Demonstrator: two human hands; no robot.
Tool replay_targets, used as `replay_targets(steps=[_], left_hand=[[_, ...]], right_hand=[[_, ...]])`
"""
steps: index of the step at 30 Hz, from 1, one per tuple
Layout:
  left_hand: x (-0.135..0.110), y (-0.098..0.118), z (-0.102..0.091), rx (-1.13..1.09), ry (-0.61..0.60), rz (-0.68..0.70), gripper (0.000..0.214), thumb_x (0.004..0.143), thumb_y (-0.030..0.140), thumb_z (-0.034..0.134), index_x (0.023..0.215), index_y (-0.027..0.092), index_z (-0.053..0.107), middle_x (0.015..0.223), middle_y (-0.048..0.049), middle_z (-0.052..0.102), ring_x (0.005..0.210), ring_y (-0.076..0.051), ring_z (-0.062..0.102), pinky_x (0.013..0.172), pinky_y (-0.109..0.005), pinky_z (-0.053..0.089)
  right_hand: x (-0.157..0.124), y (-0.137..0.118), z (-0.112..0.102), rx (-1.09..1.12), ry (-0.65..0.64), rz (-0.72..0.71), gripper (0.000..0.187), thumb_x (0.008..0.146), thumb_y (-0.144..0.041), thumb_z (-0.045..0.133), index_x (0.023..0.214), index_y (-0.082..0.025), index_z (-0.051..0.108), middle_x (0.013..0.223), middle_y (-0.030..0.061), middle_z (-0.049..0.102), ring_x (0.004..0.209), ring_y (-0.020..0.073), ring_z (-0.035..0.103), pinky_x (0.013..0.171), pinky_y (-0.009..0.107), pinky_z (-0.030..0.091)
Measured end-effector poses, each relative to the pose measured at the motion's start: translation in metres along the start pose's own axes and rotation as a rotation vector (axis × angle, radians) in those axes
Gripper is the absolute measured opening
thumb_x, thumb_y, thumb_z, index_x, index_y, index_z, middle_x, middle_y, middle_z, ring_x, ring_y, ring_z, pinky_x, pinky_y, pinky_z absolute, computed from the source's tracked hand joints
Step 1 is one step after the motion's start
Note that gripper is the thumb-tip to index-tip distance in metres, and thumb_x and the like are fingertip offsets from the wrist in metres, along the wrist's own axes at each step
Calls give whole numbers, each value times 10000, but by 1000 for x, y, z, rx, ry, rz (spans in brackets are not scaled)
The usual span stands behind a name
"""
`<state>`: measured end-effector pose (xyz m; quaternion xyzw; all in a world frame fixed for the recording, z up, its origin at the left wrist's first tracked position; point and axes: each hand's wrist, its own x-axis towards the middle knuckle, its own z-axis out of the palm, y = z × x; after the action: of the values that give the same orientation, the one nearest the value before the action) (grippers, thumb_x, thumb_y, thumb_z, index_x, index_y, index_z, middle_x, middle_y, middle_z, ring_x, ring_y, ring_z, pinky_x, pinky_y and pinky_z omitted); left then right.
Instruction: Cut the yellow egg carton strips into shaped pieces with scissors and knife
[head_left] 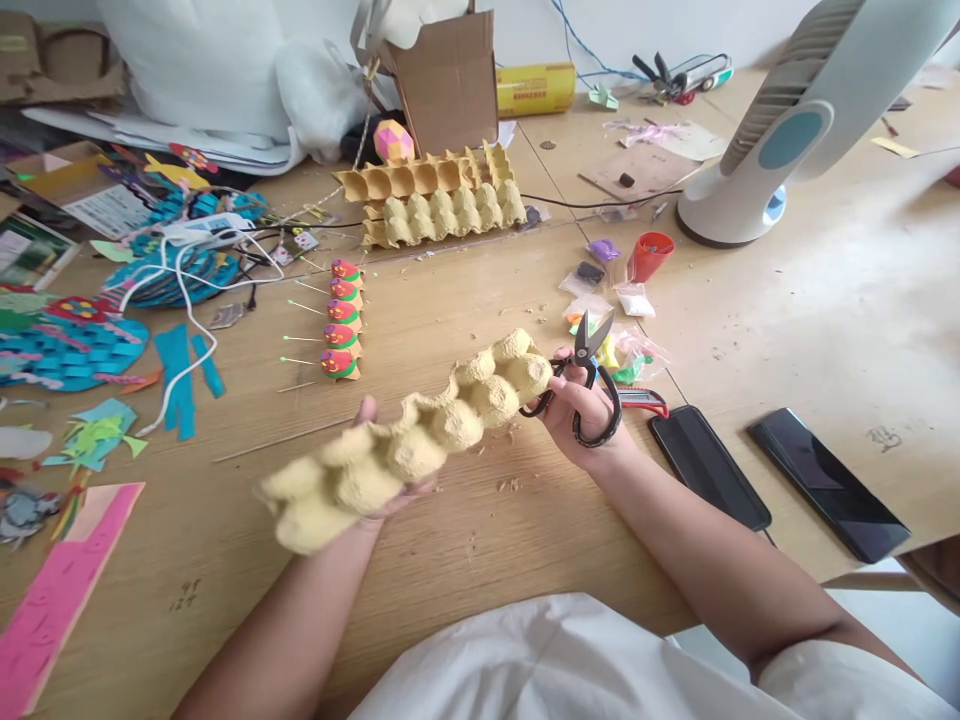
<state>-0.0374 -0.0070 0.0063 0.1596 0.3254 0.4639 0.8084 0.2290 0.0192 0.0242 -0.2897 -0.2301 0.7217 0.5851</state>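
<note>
A piece of yellow egg carton (416,452), two rows of cups turned bottom up, is held slantwise above the table. My left hand (397,497) grips it from beneath, its thumb showing at the far edge and most fingers hidden. My right hand (583,408) is closed around black-handled scissors (594,345), whose blades point away from me and stand a little apart. The fingers of that hand also touch the carton's right end. Beyond the carton, a row of small painted caterpillar heads (342,312) in red and green stands on the table with thin pins beside it.
More egg carton strips (454,212) lie at the back. On the right are two phones (709,465), a red cutter knife (637,401), a red cup (649,258) and a white fan (739,190). Paper crafts (82,345) and a white cable (187,300) spread over the left side.
</note>
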Motion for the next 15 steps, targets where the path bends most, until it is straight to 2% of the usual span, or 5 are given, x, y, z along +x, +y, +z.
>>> replay_targets(steps=[2,4,7,11,15], left_hand=[[3,4,6,-65,-74,-86,562,932,650,476,614,189,532,478,8,471,380,-86,424,385,-221,373],[2,6,12,-136,-57,-1,473,935,539,536,625,182,558,548,-9,562,444,-92,480,418,-206,394],[2,4,16,-169,33,182,343,906,523,547,810,226,690,820,-51,717,602,-131,579,546,-274,507],[7,-1,9,-202,108,337,222,899,361,532,991,308,727,1065,-24,754,891,-179,681,680,-285,551],[11,-4,4,-122,125,361,475,775,183,580,1225,310,662,1207,-34,723,1063,-182,682,805,-265,562]], right_hand=[[-1,2,0,0,-21,29,373,759,-222,716,1038,-309,484,901,-56,573,822,122,595,740,272,504],[-3,4,0,-30,-42,62,385,751,-233,714,1050,-314,486,901,-58,577,834,131,601,761,292,514],[-6,7,2,-90,-73,107,389,741,-265,714,1055,-315,490,922,-49,586,842,145,606,779,318,521],[-9,10,4,-78,-114,169,428,720,-255,733,1067,-318,490,965,-40,587,880,152,599,806,334,521],[-9,16,4,-50,-112,164,448,709,-222,755,1049,-313,479,941,-46,566,836,130,568,811,321,515]])
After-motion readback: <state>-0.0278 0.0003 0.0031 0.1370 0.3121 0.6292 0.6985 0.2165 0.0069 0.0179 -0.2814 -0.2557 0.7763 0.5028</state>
